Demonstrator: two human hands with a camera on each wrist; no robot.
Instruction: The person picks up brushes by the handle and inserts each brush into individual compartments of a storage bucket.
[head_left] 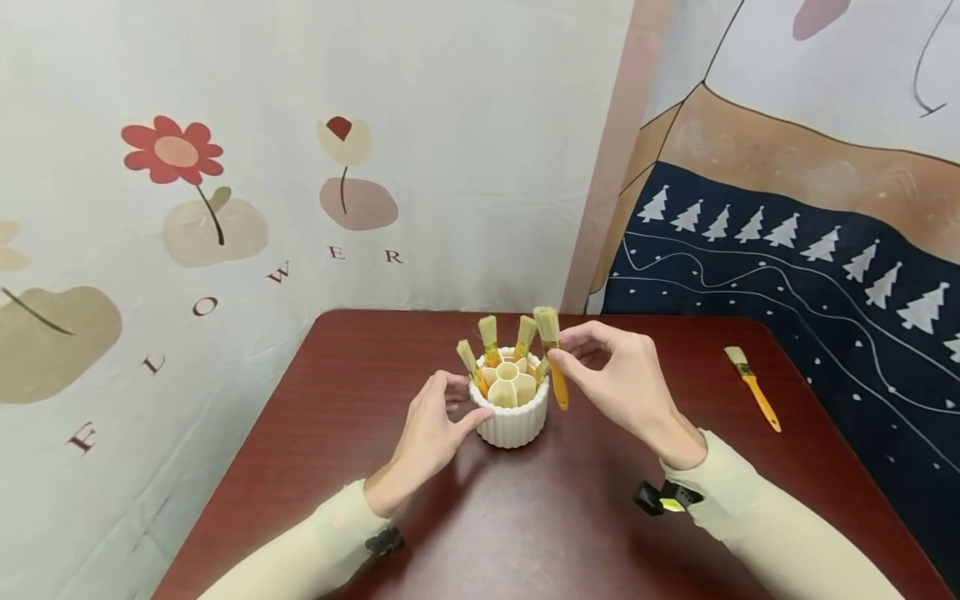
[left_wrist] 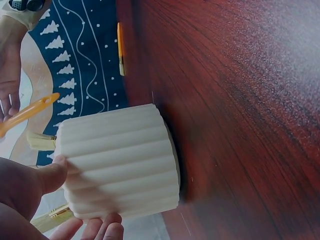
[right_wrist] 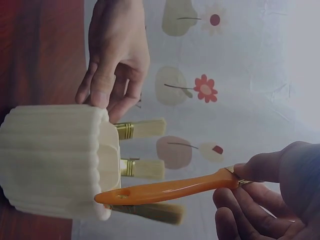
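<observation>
A white ribbed pot (head_left: 512, 427) with petal-shaped compartments inside stands on the table. Several paintbrushes stand in its outer compartments, bristles up, among them one at the back left (head_left: 489, 335). My left hand (head_left: 427, 425) holds the pot's left side, thumb at the front near the rim and fingers round the side. In my right hand (head_left: 626, 379), thumb and fingers pinch another paintbrush (head_left: 560, 385) near its metal band. Its bristles point up, and its orange handle (right_wrist: 170, 190) hangs down beside the pot's right rim, outside the compartments in the head view.
Farther right on the dark red table (head_left: 337, 400) lies another paintbrush (head_left: 761, 400) with an orange handle. Behind the table hangs a pale flower-printed cloth (head_left: 465, 150), with a dark blue tree-printed cloth (head_left: 720, 267) at the right.
</observation>
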